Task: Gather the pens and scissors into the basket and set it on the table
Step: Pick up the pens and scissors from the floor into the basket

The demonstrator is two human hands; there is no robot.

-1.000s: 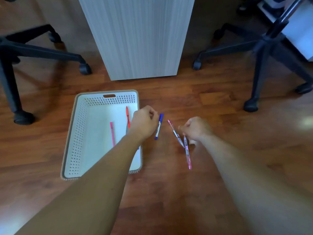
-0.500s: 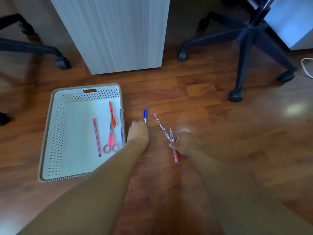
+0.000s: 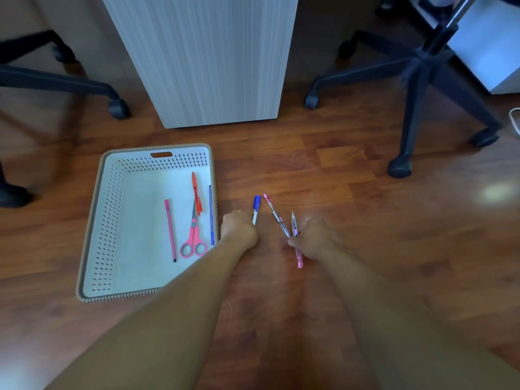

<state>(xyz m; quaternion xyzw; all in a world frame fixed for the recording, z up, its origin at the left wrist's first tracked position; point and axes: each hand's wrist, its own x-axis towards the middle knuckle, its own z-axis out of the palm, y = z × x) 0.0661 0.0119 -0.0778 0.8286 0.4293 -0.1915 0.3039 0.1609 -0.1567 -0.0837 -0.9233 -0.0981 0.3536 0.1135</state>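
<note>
A white perforated basket [image 3: 112,209] lies on the wooden floor at the left. Inside it are pink-handled scissors [image 3: 193,243], a pink pen [image 3: 170,229], a red pen [image 3: 195,192] and a thin blue pen [image 3: 211,215]. Just right of the basket my left hand [image 3: 239,229] is closed on a blue-capped pen [image 3: 256,207] that points away from me. My right hand [image 3: 312,240] grips two pink pens, one clear-bodied with a pink cap [image 3: 274,213], the other shorter [image 3: 294,226], its pink end sticking out below the fist.
A grey striped cabinet [image 3: 213,60] stands behind the basket. Office chair bases with castors sit at the left [image 3: 118,108] and right [image 3: 422,74]. A white unit [image 3: 489,46] is at the far right. Bare wooden floor surrounds the hands.
My left hand has drawn back off the basket, uncovering the scissors and the thin blue pen. Both hands have kept their pens. The view has shifted.
</note>
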